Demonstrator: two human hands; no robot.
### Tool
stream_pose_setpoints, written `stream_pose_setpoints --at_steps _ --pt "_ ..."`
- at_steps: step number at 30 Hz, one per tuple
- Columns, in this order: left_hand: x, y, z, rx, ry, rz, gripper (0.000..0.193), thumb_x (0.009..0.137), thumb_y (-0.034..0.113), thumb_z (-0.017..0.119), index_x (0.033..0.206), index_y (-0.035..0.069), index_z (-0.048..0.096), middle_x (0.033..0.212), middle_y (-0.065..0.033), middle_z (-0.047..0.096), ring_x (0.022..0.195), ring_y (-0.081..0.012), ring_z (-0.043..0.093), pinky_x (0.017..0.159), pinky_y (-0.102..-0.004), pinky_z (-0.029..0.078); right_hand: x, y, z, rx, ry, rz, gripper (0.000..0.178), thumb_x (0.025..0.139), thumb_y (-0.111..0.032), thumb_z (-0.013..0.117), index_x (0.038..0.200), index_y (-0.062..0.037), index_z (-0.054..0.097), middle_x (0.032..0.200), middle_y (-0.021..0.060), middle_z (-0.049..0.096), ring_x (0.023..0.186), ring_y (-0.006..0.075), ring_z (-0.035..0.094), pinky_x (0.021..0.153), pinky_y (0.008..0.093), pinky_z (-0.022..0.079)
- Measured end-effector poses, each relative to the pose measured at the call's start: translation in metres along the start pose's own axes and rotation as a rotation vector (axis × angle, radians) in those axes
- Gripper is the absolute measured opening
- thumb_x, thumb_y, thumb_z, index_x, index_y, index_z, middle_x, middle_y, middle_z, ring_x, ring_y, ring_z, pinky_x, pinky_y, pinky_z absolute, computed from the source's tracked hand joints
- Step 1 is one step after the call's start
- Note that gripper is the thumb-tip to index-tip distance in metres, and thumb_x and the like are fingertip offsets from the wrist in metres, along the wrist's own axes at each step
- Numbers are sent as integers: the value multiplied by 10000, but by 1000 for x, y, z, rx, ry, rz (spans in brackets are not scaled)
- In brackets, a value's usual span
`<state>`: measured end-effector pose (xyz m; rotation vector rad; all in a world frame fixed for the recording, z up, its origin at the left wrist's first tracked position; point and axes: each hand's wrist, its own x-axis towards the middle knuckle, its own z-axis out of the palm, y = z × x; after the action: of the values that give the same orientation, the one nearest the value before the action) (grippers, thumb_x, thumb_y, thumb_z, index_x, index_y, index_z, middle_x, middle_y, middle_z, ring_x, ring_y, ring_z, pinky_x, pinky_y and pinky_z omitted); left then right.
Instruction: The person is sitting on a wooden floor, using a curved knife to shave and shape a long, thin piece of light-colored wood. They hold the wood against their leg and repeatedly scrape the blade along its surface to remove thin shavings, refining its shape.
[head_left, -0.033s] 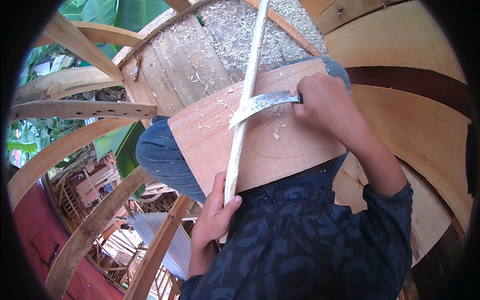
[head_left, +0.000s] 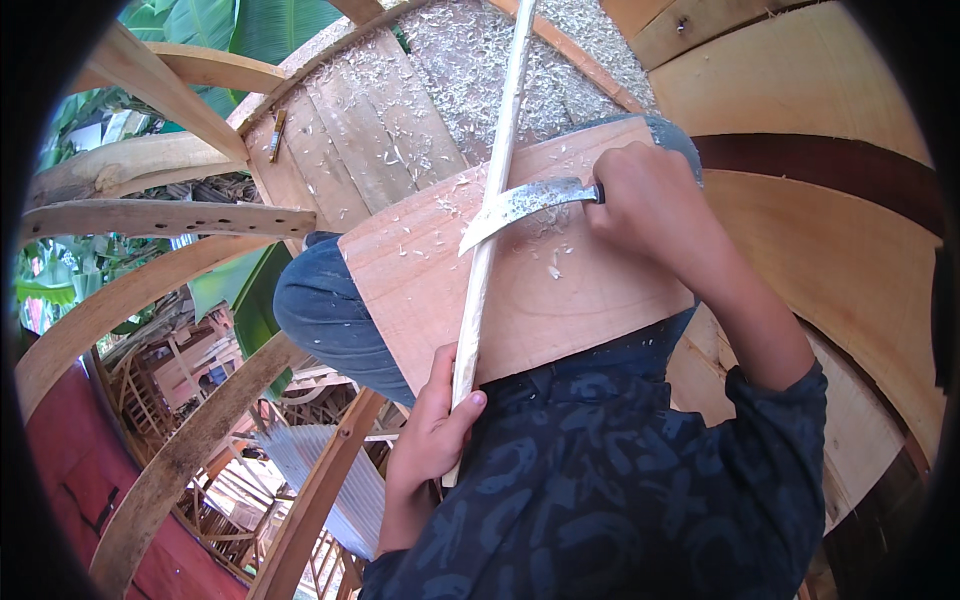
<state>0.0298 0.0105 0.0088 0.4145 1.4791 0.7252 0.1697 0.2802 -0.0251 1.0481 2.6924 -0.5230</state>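
A long pale wooden stick [head_left: 483, 265] runs from my lap up past the top edge of the picture. Near its lower end my left hand [head_left: 436, 425] is closed around it, thumb across the front. My right hand [head_left: 640, 195] grips the dark handle of a curved knife [head_left: 535, 200], most of that handle hidden in the fist. The blade lies across the stick, its tip reaching past the stick's left side. Beneath both, a flat wooden board [head_left: 400, 290] rests on my thighs, with a few shavings scattered on it.
Wood shavings [head_left: 470, 75] cover much of the plank floor [head_left: 350, 130] ahead. A small yellow-and-dark object [head_left: 277, 136] lies at the floor's left. Curved wooden ribs [head_left: 170, 222] stand on the left, with a drop beyond them. Curved planking [head_left: 820, 250] rises close on my right.
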Motion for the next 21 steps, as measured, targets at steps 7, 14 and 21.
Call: stream_pose_setpoints --at_steps 7,14,21 --pt "0 -2 4 -25 5 18 519 920 152 521 1372 34 296 757 -16 465 559 -82 436 502 -245 378 17 1 0 -29 41 28 236 721 -223 653 756 11 669 754 203 659 724 352 668 676 427 540" --pt "1 -7 10 -68 41 69 468 925 294 506 1283 27 366 750 -16 444 480 -62 389 412 -206 303 37 15 -5 -46 140 57 199 696 -164 602 681 29 649 719 227 636 703 389 632 673 451 517" --pt "5 -6 8 -36 70 100 447 930 280 495 1271 20 368 724 -9 441 478 -62 384 429 -205 304 43 10 -8 -78 122 82 196 722 -168 607 719 20 665 745 223 648 732 378 646 683 448 524"
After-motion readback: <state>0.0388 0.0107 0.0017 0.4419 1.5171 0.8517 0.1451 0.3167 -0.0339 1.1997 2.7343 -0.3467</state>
